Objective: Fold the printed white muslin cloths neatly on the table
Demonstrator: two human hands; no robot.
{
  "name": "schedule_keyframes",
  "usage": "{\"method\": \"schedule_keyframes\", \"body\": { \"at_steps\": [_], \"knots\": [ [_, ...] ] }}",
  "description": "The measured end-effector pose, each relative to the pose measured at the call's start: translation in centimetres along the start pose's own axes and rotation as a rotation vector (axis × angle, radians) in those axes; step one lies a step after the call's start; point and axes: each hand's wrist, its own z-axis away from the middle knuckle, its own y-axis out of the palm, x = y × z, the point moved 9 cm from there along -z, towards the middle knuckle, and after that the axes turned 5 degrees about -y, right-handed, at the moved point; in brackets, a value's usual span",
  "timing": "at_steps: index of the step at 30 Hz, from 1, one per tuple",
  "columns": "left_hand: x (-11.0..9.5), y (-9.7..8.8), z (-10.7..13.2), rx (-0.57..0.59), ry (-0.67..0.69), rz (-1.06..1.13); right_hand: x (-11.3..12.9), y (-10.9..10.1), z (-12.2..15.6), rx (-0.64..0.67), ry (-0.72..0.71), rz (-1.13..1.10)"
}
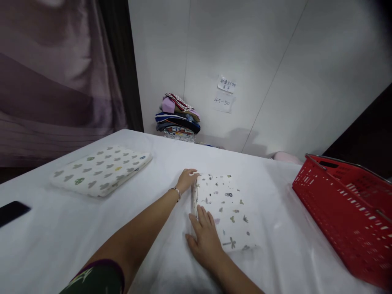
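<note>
A folded white cloth (228, 208) with small printed plants and animals lies in front of me on the white-covered table (147, 261). My left hand (186, 180), with a bracelet at the wrist, pinches the cloth's far left corner. Flat and with fingers apart, my right hand (206, 239) rests on the near left part of the same cloth. Further left lies another folded cloth (101, 169), patterned with grey clouds; neither hand touches it.
A red plastic basket (346, 212) stands at the right. A dark phone-like object (14, 212) lies at the left edge. Behind the table is a stack of folded fabrics (177, 118) against the wall, near handwritten paper notes (223, 101). A curtain (58, 73) hangs at left.
</note>
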Motion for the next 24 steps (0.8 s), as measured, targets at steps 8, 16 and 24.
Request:
{"method": "schedule_keyframes", "body": {
  "at_steps": [8,16,24],
  "knots": [
    [-1.0,0.7,-0.7,0.048,0.033,-0.185,-0.5,0.4,0.1,0.009,0.007,-0.048],
    [0.0,1.0,-1.3,0.035,-0.017,-0.186,-0.2,0.4,0.3,0.020,0.002,-0.061],
    [1.0,1.2,-1.5,0.020,-0.062,-0.172,1.4,0.6,0.7,0.019,-0.059,-0.039]
  ]
}}
